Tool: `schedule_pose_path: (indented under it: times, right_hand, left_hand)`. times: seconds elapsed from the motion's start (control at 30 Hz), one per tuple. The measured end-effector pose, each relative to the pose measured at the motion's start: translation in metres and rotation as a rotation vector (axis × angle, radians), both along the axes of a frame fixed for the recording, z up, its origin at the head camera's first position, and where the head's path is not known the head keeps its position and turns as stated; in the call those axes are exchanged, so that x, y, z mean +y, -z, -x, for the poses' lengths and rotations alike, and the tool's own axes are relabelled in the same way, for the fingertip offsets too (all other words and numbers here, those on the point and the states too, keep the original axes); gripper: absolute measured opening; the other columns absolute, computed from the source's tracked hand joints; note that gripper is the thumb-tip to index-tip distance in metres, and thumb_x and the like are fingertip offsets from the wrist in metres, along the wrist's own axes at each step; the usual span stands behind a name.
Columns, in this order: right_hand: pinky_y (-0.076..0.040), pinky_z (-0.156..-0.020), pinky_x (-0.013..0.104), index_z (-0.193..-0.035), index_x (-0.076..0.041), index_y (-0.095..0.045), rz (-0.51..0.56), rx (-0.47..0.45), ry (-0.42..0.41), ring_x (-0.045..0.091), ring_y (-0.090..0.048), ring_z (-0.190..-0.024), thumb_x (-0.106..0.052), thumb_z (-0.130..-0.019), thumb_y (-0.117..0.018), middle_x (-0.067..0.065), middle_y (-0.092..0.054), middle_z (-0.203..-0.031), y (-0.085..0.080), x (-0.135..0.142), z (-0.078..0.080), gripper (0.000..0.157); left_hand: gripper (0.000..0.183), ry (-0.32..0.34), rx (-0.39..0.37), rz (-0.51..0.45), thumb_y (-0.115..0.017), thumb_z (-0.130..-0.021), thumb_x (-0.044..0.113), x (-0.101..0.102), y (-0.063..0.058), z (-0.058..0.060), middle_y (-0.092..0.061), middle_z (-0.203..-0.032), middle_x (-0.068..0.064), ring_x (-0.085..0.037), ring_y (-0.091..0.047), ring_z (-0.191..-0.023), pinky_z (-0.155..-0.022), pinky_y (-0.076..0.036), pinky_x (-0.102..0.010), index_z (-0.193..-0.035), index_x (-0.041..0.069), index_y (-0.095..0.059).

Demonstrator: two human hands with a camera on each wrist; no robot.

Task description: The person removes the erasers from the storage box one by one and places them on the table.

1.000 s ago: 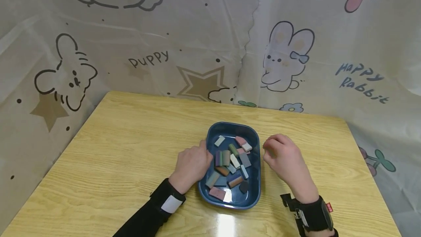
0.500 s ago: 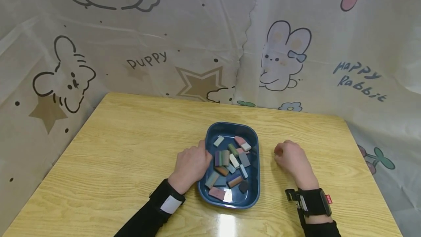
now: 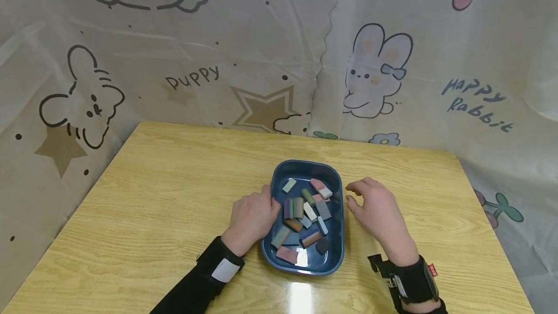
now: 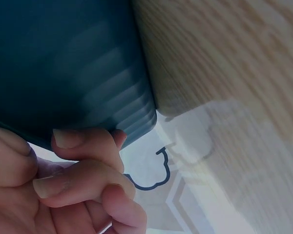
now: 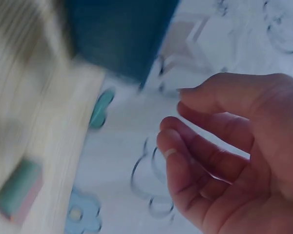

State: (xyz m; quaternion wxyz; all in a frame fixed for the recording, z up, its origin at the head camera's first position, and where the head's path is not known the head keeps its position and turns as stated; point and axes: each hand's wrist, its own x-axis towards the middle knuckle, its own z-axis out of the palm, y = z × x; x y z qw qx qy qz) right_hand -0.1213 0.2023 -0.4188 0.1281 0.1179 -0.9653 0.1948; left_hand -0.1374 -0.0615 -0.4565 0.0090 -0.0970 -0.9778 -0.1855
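A dark blue oblong tray point(image 3: 337, 256) stands on the table, holding several small coloured blocks, some round-edged and stick-like. Among them are a pink block point(image 3: 286, 255), a dark grey piece point(image 3: 321, 245) and a green one point(image 3: 307, 196). My left hand point(image 3: 252, 217) grips the tray's left rim; the left wrist view shows fingers point(image 4: 88, 180) curled at its outer wall. To the right of the tray hovers my right hand point(image 3: 378, 212), thumb and forefinger apart, holding nothing. A small green-and-pink block point(image 5: 20, 190) lies on the table in the right wrist view, hidden in the head view.
The light wood table point(image 3: 174, 197) stretches out to both sides of the tray. Behind it hangs a pale curtain point(image 3: 261, 33) printed with cartoon animals. Both wrists carry black straps point(image 3: 410, 280).
My right hand draws back to the right, then returns leftward to beside the tray, its closed fingertips now parted. The left hand stays at the rim, and the blocks keep their places.
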Motion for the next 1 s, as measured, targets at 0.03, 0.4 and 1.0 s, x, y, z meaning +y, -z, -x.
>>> schedule_pose_path:
  times: [0.03,0.4,1.0]
  right_hand:
    - [-0.053,-0.066,0.042,-0.096,-0.003,-0.07,0.002,0.004,-0.021,0.024,-0.06,-0.079,-0.011,-0.08,-0.071,0.012,-0.068,-0.092,-0.001,-0.007,-0.002,0.018]
    - [-0.049,-0.093,0.045,-0.117,-0.012,-0.065,-0.064,-0.056,-0.32,0.028,-0.052,-0.116,-0.02,-0.078,-0.075,0.011,-0.058,-0.127,0.031,-0.064,-0.008,0.041]
    - [-0.052,-0.085,0.042,-0.1,-0.009,-0.068,-0.056,0.034,-0.268,0.025,-0.057,-0.097,-0.016,-0.07,-0.075,0.01,-0.065,-0.105,0.04,-0.077,-0.005,0.032]
  left_hand:
    - [0.021,-0.001,0.002,0.001,-0.05,-0.092,0.026,0.0,0.0,0.0,-0.046,-0.052,-0.002,-0.015,-0.043,-0.04,-0.037,-0.03,-0.027,-0.087,0.007,-0.054]
    - [0.022,0.008,0.017,0.021,-0.05,-0.092,0.026,0.0,0.0,0.002,-0.046,-0.052,-0.002,-0.014,-0.042,-0.038,-0.035,-0.029,-0.027,-0.089,0.005,-0.055]
    - [0.023,0.016,-0.002,-0.008,-0.051,-0.092,0.027,-0.001,0.001,0.001,-0.048,-0.051,-0.002,-0.013,-0.043,-0.038,-0.035,-0.031,-0.027,-0.091,0.005,-0.055]
